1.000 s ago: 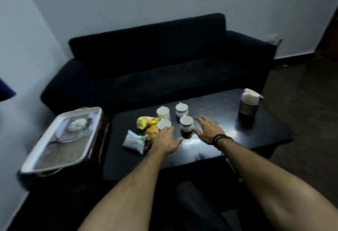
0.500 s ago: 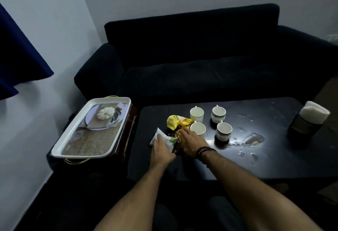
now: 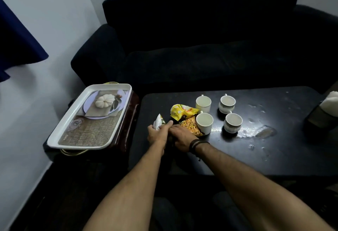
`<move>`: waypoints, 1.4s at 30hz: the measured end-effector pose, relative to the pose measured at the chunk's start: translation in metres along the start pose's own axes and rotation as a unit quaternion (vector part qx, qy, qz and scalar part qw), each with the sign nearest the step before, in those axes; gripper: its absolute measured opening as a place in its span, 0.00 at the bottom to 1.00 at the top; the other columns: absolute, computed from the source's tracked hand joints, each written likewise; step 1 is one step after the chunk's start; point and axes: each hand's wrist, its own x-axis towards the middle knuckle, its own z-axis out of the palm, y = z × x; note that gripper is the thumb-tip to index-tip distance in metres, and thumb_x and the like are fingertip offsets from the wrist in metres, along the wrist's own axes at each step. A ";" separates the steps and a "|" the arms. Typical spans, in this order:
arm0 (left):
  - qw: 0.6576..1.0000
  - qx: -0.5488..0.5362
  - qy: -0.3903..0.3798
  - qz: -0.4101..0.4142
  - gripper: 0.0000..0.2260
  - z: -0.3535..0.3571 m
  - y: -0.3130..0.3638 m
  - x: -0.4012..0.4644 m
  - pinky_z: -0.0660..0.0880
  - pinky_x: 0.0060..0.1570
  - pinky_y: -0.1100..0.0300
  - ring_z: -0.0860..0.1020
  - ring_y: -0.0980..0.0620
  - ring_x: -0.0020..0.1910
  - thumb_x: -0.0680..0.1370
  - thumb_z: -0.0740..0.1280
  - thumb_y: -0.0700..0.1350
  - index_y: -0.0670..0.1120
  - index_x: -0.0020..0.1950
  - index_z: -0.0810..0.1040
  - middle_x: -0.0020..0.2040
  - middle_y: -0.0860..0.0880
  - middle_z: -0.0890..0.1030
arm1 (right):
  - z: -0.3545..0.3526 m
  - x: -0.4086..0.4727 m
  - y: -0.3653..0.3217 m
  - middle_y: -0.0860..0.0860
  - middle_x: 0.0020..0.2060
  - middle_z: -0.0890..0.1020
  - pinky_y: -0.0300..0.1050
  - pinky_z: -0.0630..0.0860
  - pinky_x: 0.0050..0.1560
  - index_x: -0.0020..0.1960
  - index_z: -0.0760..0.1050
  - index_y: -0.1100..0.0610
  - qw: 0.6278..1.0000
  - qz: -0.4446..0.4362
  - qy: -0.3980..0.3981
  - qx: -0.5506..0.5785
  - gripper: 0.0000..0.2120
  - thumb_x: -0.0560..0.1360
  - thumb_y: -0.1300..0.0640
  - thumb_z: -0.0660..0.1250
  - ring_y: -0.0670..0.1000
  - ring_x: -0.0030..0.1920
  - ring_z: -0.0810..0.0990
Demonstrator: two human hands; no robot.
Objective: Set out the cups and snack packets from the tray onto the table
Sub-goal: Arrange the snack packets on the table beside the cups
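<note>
Several white cups stand on the dark table (image 3: 237, 157); the nearest cup (image 3: 204, 122) sits beside the snack packets, another cup (image 3: 233, 122) to its right. A yellow packet (image 3: 181, 112) lies by the cups, and an orange packet (image 3: 190, 128) lies just in front of it. My left hand (image 3: 158, 135) grips a white packet (image 3: 158, 122) and tilts it up. My right hand (image 3: 180, 137) lies flat on the near edge of the orange packet. The white tray (image 3: 76, 132) rests on a side stand to the left, with nothing standing on it.
A black sofa (image 3: 201, 47) runs behind the table. A napkin holder (image 3: 327, 111) stands at the table's right edge. Wet patches (image 3: 263, 132) shine on the tabletop right of the cups. A blue curtain (image 3: 16, 44) hangs at the far left.
Both hands moved left from the cups to the packets. My left hand has closed on the white packet and tipped it upward. The view has shifted left and closer.
</note>
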 end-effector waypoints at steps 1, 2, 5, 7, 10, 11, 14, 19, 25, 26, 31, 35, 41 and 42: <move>0.999 -0.036 -0.014 -0.017 0.38 -0.004 -0.002 0.004 0.80 0.50 0.52 0.81 0.45 0.50 0.61 0.78 0.58 0.46 0.66 0.70 0.57 0.44 0.80 | -0.001 0.002 -0.005 0.59 0.65 0.76 0.49 0.69 0.65 0.67 0.73 0.61 0.999 -0.014 0.019 0.042 0.23 0.71 0.67 0.64 0.59 0.65 0.73; 0.996 -0.076 -0.027 -0.032 0.35 -0.008 -0.003 0.008 0.81 0.47 0.51 0.82 0.45 0.48 0.63 0.78 0.57 0.46 0.65 0.71 0.55 0.44 0.81 | -0.001 0.003 -0.011 0.58 0.64 0.77 0.50 0.72 0.63 0.66 0.75 0.62 0.996 -0.027 0.039 0.080 0.22 0.72 0.68 0.65 0.58 0.63 0.76; 0.981 -0.177 -0.059 -0.060 0.21 -0.019 -0.006 0.019 0.79 0.38 0.56 0.83 0.47 0.43 0.70 0.74 0.52 0.43 0.58 0.75 0.49 0.43 0.83 | -0.001 0.001 -0.020 0.53 0.72 0.71 0.44 0.71 0.66 0.69 0.73 0.57 0.983 -0.026 0.070 0.168 0.25 0.72 0.65 0.67 0.48 0.67 0.72; 0.979 -0.187 -0.049 -0.065 0.11 -0.026 -0.012 0.025 0.79 0.39 0.55 0.82 0.46 0.40 0.74 0.71 0.46 0.41 0.52 0.80 0.47 0.41 0.83 | 0.001 0.000 -0.022 0.52 0.69 0.74 0.40 0.71 0.65 0.70 0.72 0.56 0.968 0.016 0.089 0.233 0.28 0.70 0.67 0.65 0.46 0.67 0.72; 0.994 -0.098 0.014 -0.042 0.05 -0.036 -0.024 0.028 0.77 0.44 0.54 0.80 0.45 0.42 0.77 0.66 0.42 0.42 0.45 0.81 0.46 0.41 0.82 | 0.003 0.003 -0.016 0.51 0.64 0.78 0.45 0.75 0.64 0.69 0.72 0.53 0.969 0.087 0.146 0.177 0.26 0.72 0.68 0.63 0.51 0.64 0.77; 0.997 -0.051 0.042 -0.029 0.07 -0.039 -0.026 0.028 0.78 0.47 0.54 0.80 0.44 0.45 0.78 0.65 0.44 0.43 0.48 0.82 0.49 0.42 0.83 | 0.003 0.004 -0.013 0.50 0.65 0.77 0.46 0.75 0.64 0.69 0.72 0.52 0.977 0.101 0.149 0.115 0.25 0.74 0.65 0.64 0.52 0.64 0.76; 0.994 0.033 0.101 0.009 0.16 -0.048 -0.024 0.023 0.76 0.60 0.51 0.79 0.42 0.58 0.79 0.63 0.46 0.46 0.66 0.78 0.60 0.43 0.81 | 0.004 0.001 -0.008 0.48 0.67 0.76 0.49 0.73 0.65 0.68 0.73 0.50 0.994 0.075 0.079 -0.006 0.21 0.76 0.56 0.65 0.52 0.67 0.73; 0.987 0.129 0.024 0.098 0.27 -0.045 -0.025 0.021 0.72 0.64 0.51 0.75 0.42 0.65 0.78 0.66 0.55 0.47 0.74 0.69 0.67 0.42 0.77 | 0.016 0.005 -0.021 0.49 0.74 0.68 0.53 0.67 0.69 0.75 0.64 0.50 0.998 0.013 -0.056 -0.030 0.29 0.75 0.59 0.64 0.55 0.72 0.65; 0.940 0.297 0.041 0.162 0.30 -0.047 -0.036 0.024 0.62 0.70 0.50 0.61 0.42 0.77 0.82 0.61 0.51 0.49 0.81 0.53 0.80 0.43 0.57 | 0.014 0.003 -0.017 0.53 0.62 0.78 0.53 0.71 0.65 0.62 0.75 0.55 0.991 -0.013 0.065 -0.119 0.17 0.74 0.59 0.63 0.56 0.62 0.74; 0.924 0.321 0.057 0.202 0.28 -0.047 -0.039 0.021 0.63 0.70 0.51 0.61 0.43 0.76 0.82 0.60 0.50 0.49 0.80 0.55 0.79 0.44 0.57 | 0.012 0.002 -0.014 0.54 0.60 0.79 0.53 0.69 0.66 0.59 0.76 0.56 0.983 0.021 0.108 -0.145 0.15 0.74 0.57 0.63 0.56 0.61 0.75; 0.872 0.349 0.133 0.317 0.20 -0.043 -0.053 0.002 0.68 0.66 0.48 0.71 0.43 0.67 0.80 0.63 0.48 0.46 0.72 0.72 0.71 0.43 0.71 | 0.019 -0.013 0.008 0.54 0.68 0.71 0.59 0.65 0.70 0.70 0.66 0.51 0.971 0.152 0.109 -0.151 0.24 0.75 0.47 0.63 0.58 0.69 0.68; 0.853 0.411 0.106 0.304 0.23 -0.040 -0.069 -0.003 0.65 0.69 0.42 0.69 0.44 0.70 0.80 0.61 0.52 0.49 0.74 0.68 0.76 0.44 0.65 | 0.029 -0.020 0.015 0.52 0.66 0.73 0.51 0.66 0.69 0.71 0.68 0.48 0.974 0.143 0.165 -0.054 0.30 0.72 0.42 0.67 0.55 0.67 0.70; 0.851 0.424 0.071 0.300 0.23 -0.052 -0.073 0.015 0.56 0.75 0.43 0.60 0.47 0.77 0.83 0.54 0.51 0.52 0.79 0.60 0.80 0.45 0.58 | 0.030 -0.004 0.002 0.52 0.56 0.81 0.46 0.72 0.62 0.64 0.73 0.52 0.991 0.009 0.119 0.061 0.20 0.73 0.52 0.68 0.54 0.59 0.77; 0.854 0.422 0.063 0.298 0.23 -0.055 -0.073 0.017 0.54 0.76 0.44 0.59 0.47 0.78 0.83 0.53 0.51 0.53 0.79 0.59 0.80 0.46 0.56 | 0.029 -0.003 0.002 0.52 0.57 0.80 0.47 0.72 0.62 0.65 0.73 0.52 0.992 -0.001 0.104 0.068 0.20 0.73 0.53 0.67 0.54 0.59 0.76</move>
